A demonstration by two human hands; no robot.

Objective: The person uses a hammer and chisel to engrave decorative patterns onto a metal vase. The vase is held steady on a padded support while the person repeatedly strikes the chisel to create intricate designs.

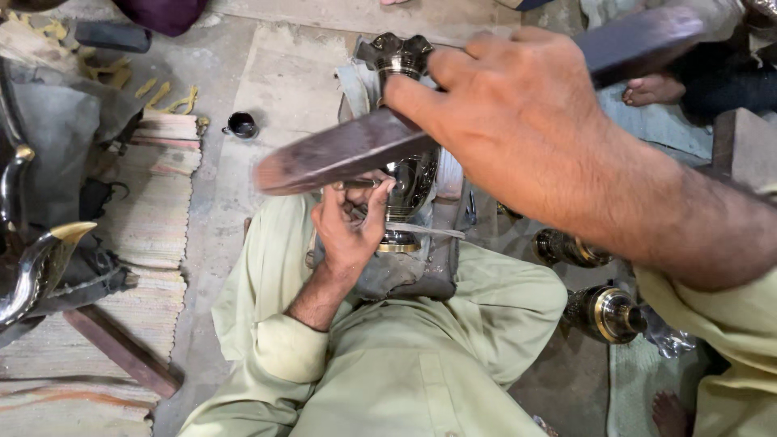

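Centre frame: dark metal vase (409, 174) lay across lap on cloth pad. Left hand (350, 226) pinched a thin chisel (356, 185) against its body. Right hand (518, 121) gripped wooden mallet (340, 154), raised. Engraving looked underway, extent unclear.

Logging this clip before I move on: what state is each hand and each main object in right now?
right hand: raised, gripping the wooden bat
wooden bat: lifted, motion-blurred
left hand: holding a thin metal tool against the vase
thin metal tool: tip at the vase
metal vase: lying lengthwise between the knees
two metal vases: lying on their sides on the floor
small black pot: upright, open
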